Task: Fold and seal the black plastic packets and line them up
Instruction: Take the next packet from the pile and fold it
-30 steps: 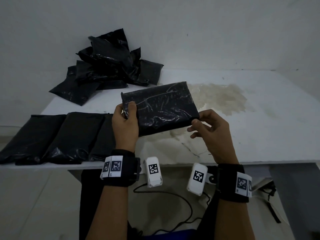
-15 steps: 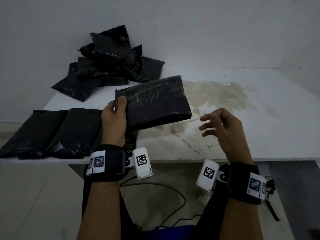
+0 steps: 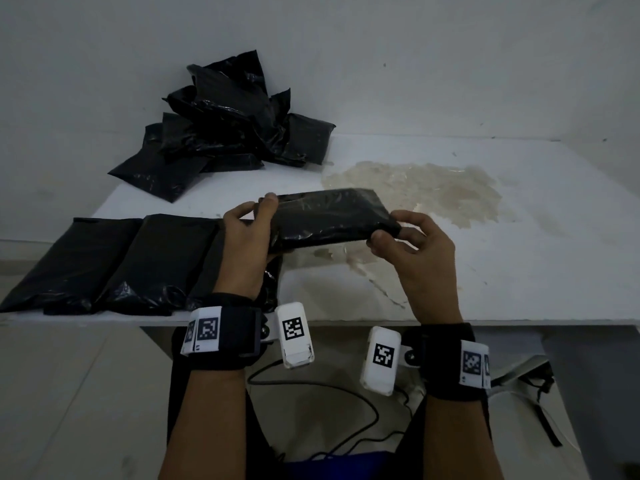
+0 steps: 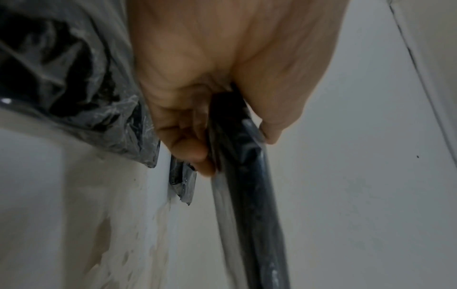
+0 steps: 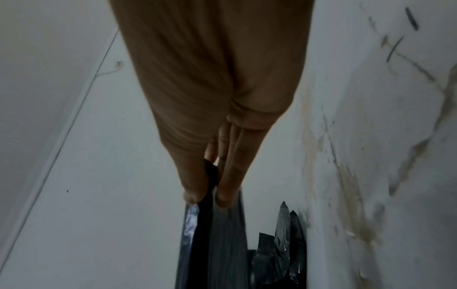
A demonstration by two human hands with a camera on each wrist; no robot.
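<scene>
Left hand (image 3: 242,244) and right hand (image 3: 412,251) pinch the packet's (image 3: 332,216) two ends above the table's (image 3: 519,271) front edge; soft, slick film, likely light; best gripped at corners.

Dim, flat, grey-blue light in all views; no distinct source or hard shadows. Head view sharp, edges bowed by wide lens. Both wrist views motion-blurred, soft throughout. Faint sheen on crinkled black plastic packets (image 3: 225,129).

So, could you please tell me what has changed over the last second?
The right hand, which had let go, pinches the packet again at its right end; the packet has tipped flatter. The left hand keeps its grip. The row and the pile are unchanged.
</scene>
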